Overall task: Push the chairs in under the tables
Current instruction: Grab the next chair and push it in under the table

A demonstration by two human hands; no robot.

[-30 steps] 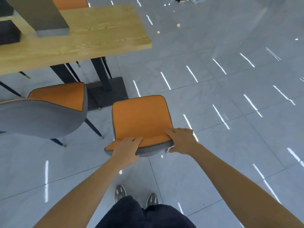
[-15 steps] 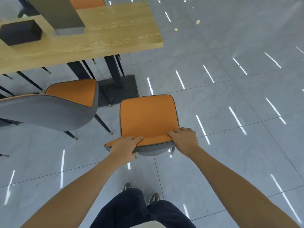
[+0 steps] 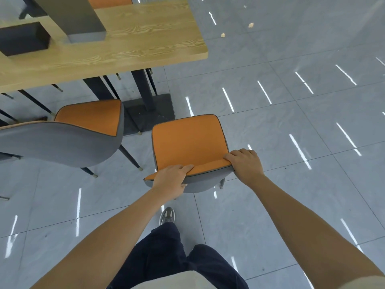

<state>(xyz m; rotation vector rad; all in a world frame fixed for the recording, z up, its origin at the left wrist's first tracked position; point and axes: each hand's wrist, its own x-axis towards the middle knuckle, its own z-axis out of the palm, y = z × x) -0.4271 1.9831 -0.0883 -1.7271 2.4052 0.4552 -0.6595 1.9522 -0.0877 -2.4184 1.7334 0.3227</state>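
1. While the fingers (image 3: 188, 167) of the left hand (image 3: 170, 180) curled over the top edge of the backrest, that hand gripped the orange chair (image 3: 187, 140) near its left corner, thumb tucked behind the grey shell.
2. At the opposite corner, the right hand (image 3: 245, 163) clamped the same backrest, its fingers (image 3: 229, 157) lying over the orange padding and the palm wrapped around the outer edge.
3. Both wrists were bent slightly downward, and both bare forearms reached forward and converged on the chair, the left from lower left, the right from lower right.
4. The orange chair stood on the grey tiled floor (image 3: 291, 142), off the corner of the wooden counter (image 3: 125, 49) and not under it, its seat front near the counter's dark base plate (image 3: 152, 113).
5. A second chair (image 3: 68, 138) stood to the left, its seat front partly under the counter edge.
6. Dark trousers (image 3: 166, 257) and one grey shoe (image 3: 167, 215) showed below, behind the chair.
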